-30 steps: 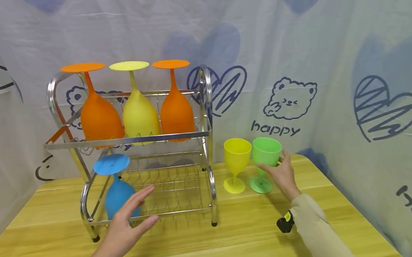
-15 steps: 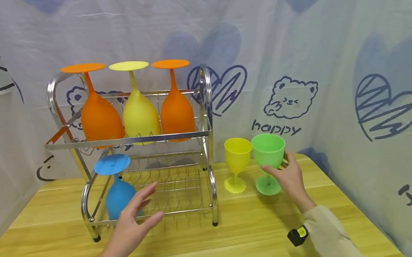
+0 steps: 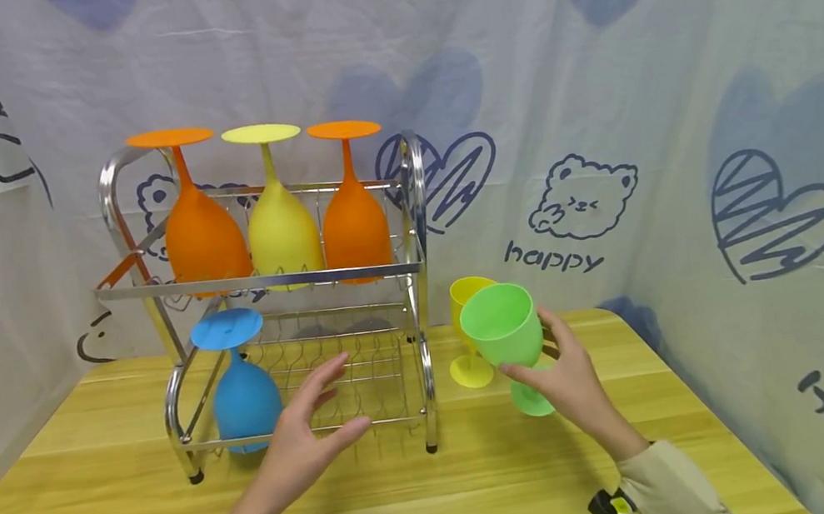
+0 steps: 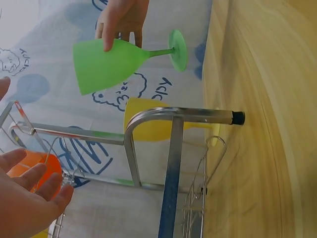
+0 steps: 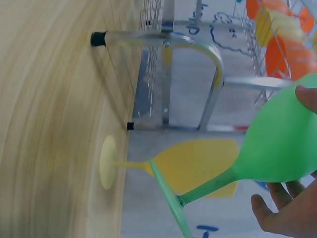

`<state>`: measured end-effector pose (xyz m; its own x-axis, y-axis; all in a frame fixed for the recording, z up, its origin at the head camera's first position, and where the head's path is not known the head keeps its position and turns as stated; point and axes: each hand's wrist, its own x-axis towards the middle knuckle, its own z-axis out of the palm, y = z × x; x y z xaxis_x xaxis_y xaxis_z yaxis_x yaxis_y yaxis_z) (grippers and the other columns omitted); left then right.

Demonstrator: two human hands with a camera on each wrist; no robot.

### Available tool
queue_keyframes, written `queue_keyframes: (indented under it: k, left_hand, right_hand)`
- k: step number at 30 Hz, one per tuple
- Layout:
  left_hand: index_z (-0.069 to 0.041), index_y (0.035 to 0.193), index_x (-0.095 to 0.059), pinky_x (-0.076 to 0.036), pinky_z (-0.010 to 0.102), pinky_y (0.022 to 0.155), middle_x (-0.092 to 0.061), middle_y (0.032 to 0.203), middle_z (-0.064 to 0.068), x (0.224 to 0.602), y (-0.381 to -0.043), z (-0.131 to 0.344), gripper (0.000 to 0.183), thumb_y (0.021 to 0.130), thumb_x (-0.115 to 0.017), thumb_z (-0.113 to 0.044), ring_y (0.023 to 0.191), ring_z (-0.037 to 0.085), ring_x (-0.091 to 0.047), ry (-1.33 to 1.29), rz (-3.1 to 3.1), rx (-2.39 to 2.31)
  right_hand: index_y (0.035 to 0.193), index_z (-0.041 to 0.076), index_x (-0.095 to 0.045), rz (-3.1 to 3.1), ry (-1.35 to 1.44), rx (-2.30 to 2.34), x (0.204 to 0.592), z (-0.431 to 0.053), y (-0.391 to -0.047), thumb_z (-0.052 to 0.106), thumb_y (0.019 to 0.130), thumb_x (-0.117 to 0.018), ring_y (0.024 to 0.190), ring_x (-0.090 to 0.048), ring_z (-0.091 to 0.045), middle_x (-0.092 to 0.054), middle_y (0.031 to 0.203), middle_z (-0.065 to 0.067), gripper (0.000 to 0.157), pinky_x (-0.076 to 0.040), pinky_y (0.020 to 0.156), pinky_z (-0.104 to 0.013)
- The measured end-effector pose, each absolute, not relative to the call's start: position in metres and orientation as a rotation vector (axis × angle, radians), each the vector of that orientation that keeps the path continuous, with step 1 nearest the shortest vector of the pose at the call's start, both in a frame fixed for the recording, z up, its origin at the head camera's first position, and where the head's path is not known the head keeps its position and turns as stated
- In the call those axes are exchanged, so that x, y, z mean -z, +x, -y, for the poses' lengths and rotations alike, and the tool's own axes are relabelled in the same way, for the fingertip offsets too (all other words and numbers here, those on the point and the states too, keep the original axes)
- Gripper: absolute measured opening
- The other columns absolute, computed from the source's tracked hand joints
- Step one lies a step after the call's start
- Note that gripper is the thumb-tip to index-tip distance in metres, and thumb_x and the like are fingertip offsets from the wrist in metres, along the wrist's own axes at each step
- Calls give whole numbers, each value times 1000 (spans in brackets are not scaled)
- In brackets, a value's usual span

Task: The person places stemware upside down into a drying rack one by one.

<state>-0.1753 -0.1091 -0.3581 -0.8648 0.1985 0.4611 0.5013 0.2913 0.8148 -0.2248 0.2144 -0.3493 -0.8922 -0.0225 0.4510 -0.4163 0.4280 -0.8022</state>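
Note:
My right hand (image 3: pixel 574 378) grips the bowl of a green goblet (image 3: pixel 501 333), thumb on the near side. The goblet is held off the table, mouth up and tilted to the left. Behind it a yellow goblet (image 3: pixel 472 370) stands upright, partly hidden in the head view; the right wrist view shows its bowl and foot. My left hand (image 3: pixel 307 448) hovers in front of the metal rack (image 3: pixel 256 282), fingers extended and thumb apart, holding nothing. Near it, a blue goblet (image 3: pixel 246 400) rests upside down at the left of the rack's lower tier.
On the upper tier stand two orange goblets (image 3: pixel 205 241) (image 3: pixel 355 229) with a pale yellow goblet (image 3: pixel 283 233) between them, all upside down. Wire slots (image 3: pixel 349 372) fill the lower tier right of the blue goblet. A printed cloth (image 3: pixel 592 104) hangs behind the wooden table (image 3: pixel 423 507).
My right hand has lifted the green goblet, brought it left and nearer, and tilted it in front of the yellow one. My left hand has moved to the right.

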Motion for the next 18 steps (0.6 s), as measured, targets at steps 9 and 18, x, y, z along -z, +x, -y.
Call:
queue_keyframes:
  k: [9,18]
  left_hand:
    - [-14,146,-40,-39,51,104,-43,145,11,353,-186,83,75,82,-78,-16,129,32,-42,-661,2274,1701]
    - [-11,147,-38,-40,51,103,-39,148,11,354,-197,63,85,76,-83,-16,131,33,-40,-750,2250,1662]
  right_hand:
    - [142,5,-42,2412,494,-1340,346,-197,-212,9,69,-87,119,-48,-37,-47,133,-18,87,-43,99,-57]
    - [138,3,-49,2402,693,-1115,346,-185,-207,5,58,-91,113,-52,-34,-51,126,-17,90,-47,92,-58]
